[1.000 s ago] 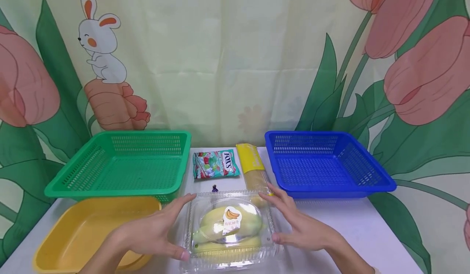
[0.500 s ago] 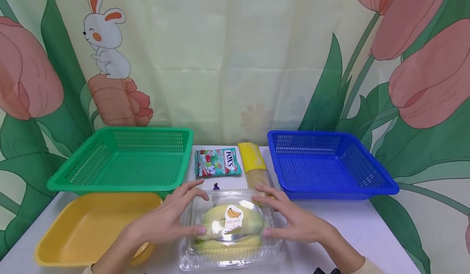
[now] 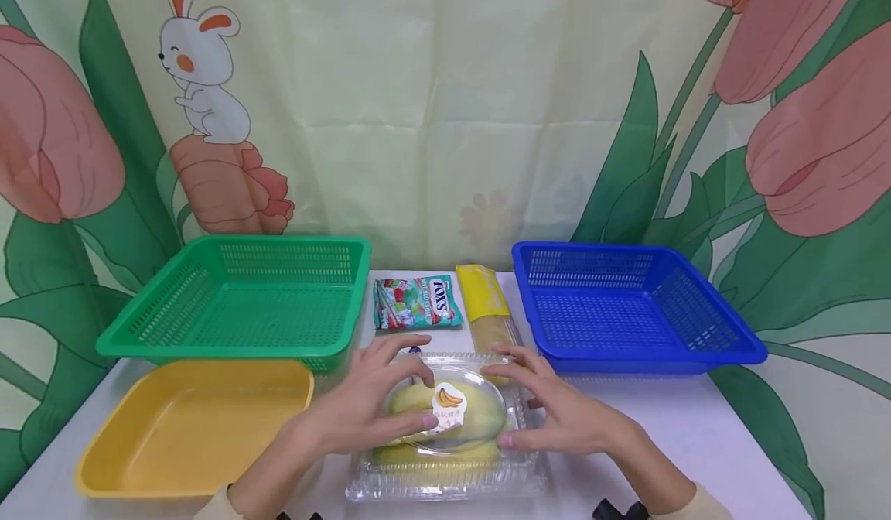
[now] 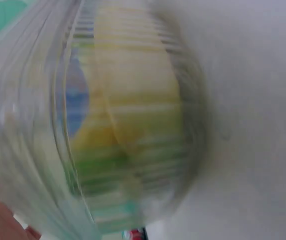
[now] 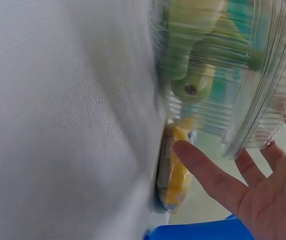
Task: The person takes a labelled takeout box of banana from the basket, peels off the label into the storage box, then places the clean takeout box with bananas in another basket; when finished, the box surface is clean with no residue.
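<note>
A clear plastic clamshell box (image 3: 445, 492) of yellow-green bananas (image 3: 483, 412) sits at the table's front middle. On its lid is a white sticker (image 3: 448, 405) with a banana drawing. My left hand (image 3: 362, 405) reaches over the lid, fingers bent, with thumb and index finger by the sticker's left edge. At the box's right side, my right hand (image 3: 567, 408) rests with spread fingers. The right wrist view shows fingertips at the box's rim (image 5: 263, 117) and one finger (image 5: 210, 180) extended apart from it. In the left wrist view the box (image 4: 28, 130) is blurred.
Behind the box lie a teal FOX'S candy bag (image 3: 418, 303), a yellow-topped packet (image 3: 485, 297) and a small purple item (image 3: 415, 349), partly covered. A green basket (image 3: 257, 354) and a yellow basin (image 3: 198, 427) stand left, a blue basket (image 3: 647, 365) right.
My left hand has moved rightward from the box's left edge onto the lid, beside the sticker. My right hand stays at the right side, its thumb a little further in over the lid.
</note>
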`<state>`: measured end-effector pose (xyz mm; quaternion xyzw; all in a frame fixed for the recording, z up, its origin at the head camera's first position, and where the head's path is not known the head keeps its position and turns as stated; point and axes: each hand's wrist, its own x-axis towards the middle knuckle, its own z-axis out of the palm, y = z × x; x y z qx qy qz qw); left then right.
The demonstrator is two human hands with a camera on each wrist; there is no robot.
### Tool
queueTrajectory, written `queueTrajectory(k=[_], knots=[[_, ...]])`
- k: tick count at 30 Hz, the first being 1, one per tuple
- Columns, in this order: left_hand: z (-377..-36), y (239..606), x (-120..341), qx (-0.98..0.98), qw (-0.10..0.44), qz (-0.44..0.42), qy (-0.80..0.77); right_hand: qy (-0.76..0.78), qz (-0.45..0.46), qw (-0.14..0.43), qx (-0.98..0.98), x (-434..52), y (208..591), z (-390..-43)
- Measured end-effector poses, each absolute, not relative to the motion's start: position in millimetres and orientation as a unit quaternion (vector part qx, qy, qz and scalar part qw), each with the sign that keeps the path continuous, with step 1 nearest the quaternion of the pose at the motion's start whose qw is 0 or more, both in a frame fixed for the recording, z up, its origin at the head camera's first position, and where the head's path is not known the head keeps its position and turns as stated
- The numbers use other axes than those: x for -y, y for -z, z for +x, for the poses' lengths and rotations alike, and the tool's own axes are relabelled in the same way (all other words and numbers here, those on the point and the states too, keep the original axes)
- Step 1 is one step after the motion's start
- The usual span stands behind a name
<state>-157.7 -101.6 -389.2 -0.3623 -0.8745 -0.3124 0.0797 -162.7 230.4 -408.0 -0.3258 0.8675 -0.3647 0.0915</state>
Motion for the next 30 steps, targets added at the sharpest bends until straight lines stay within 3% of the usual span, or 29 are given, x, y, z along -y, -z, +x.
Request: queueTrajectory(k=[13, 30], knots=[[-154, 389, 75, 0.888, 0.076, -0.372, 0.259, 0.371, -0.308, 0.104, -0.870, -230, 410, -164], [-154, 396, 72, 0.880, 0.088, -0.399, 0.243, 0.380, -0.301, 0.107, -0.868, -229, 411, -163]])
